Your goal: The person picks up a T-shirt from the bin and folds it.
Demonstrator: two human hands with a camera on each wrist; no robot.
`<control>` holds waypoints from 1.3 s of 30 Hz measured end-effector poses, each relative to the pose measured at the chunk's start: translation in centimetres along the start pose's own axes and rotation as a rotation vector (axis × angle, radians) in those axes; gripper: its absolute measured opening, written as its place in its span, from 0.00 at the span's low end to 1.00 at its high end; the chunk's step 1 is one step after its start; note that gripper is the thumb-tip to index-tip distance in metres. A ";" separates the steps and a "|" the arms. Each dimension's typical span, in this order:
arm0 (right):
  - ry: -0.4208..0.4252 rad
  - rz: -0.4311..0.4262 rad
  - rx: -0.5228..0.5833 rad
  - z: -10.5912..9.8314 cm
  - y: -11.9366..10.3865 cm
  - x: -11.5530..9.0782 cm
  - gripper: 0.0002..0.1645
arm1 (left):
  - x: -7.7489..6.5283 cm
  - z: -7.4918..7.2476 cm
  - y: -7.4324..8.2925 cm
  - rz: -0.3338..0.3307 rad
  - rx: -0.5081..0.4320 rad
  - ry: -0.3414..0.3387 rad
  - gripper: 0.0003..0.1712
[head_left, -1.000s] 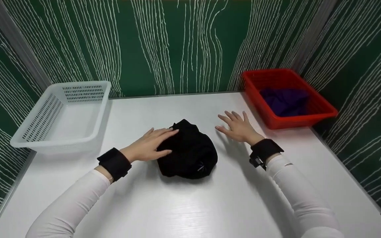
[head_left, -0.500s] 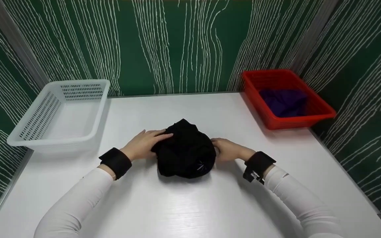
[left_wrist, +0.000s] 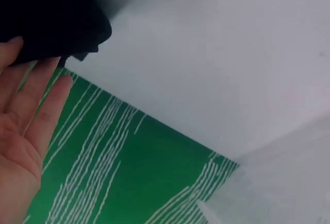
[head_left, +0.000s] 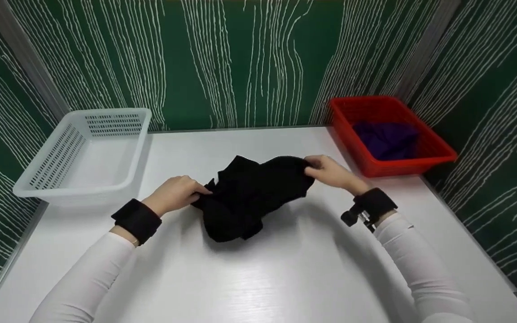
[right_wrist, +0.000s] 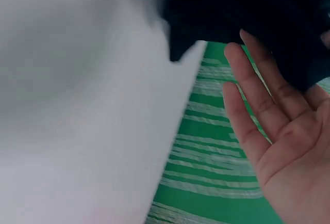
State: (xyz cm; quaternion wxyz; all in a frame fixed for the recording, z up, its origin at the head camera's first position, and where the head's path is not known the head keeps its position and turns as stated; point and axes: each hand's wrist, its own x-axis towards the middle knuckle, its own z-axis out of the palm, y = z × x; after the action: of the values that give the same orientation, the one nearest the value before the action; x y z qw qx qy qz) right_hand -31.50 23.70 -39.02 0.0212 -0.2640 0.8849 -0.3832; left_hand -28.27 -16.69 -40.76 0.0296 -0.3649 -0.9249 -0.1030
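Observation:
A crumpled black garment (head_left: pixel 249 188) is stretched between my two hands in the head view, its lower folds drooping close over the white table. My left hand (head_left: pixel 175 194) pinches its left edge between thumb and fingers. At the upper right edge, my right hand (head_left: pixel 330 171) pinches another part of it. The left wrist view has the dark cloth (left_wrist: pixel 46 17) at the upper left, thumb on it and the other fingers (left_wrist: pixel 49 105) extended below. In the right wrist view the cloth (right_wrist: pixel 232 7) hangs along the fingers (right_wrist: pixel 258 97). Its exact kind is hidden by the folds.
A white perforated basket (head_left: pixel 137 166) stands at the back left of the table (head_left: pixel 258 282). At the back right is a red basket (head_left: pixel 375 168) with a purple cloth (head_left: pixel 386 140) in it. Green walls (head_left: pixel 272 63) with white lines enclose the table.
My right hand came down to the black garment, took hold of its edge and drew it up and right. My left hand went from lying on it to pinching it; the bundle is now spread wider.

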 end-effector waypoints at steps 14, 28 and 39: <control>0.422 0.083 -0.010 -5.7 1.2 1.2 0.23 | -3.3 -4.4 0.6 -0.116 -0.115 -0.165 0.09; -0.028 0.307 -0.312 -3.0 5.7 -0.4 0.29 | -1.4 -3.3 0.2 -0.301 -0.144 -0.370 0.31; -0.084 0.299 -0.374 1.0 7.6 -0.6 0.25 | 3.4 2.7 -0.3 -0.181 -0.076 -0.491 0.31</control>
State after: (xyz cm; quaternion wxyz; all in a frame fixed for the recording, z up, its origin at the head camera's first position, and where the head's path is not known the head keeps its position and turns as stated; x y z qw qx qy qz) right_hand -34.17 27.65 -45.07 0.0651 -0.1450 0.9680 -0.1940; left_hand -30.88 -14.09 -42.97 -0.2189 -0.2958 -0.9286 -0.0485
